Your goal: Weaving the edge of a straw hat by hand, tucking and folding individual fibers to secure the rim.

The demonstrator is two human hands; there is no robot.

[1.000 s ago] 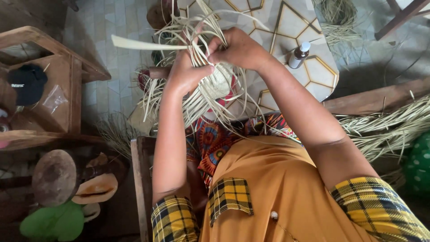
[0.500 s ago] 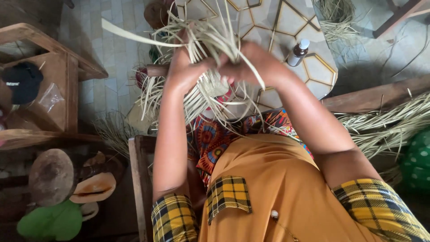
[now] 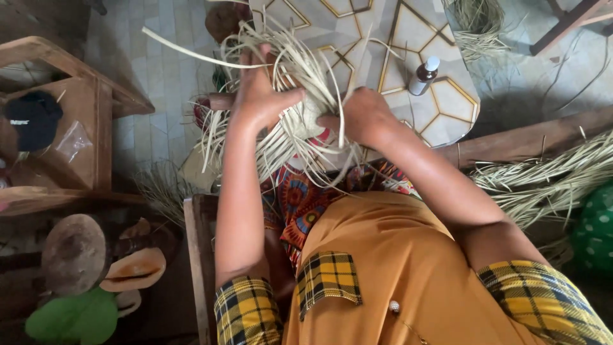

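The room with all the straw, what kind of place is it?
Probably a home craft spot for weaving. Both hands, left hand and right hand, work a half-woven piece of pale strips, more loose straw lies on the tiled floor, beside a low patterned table.

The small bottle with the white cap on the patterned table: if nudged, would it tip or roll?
The small bottle stands upright, tall and narrow, so a sideways nudge would probably tip it. It looks round, so once down it may well roll on the patterned table, whose surface looks smooth. It stands apart from the right hand and the straw strips.
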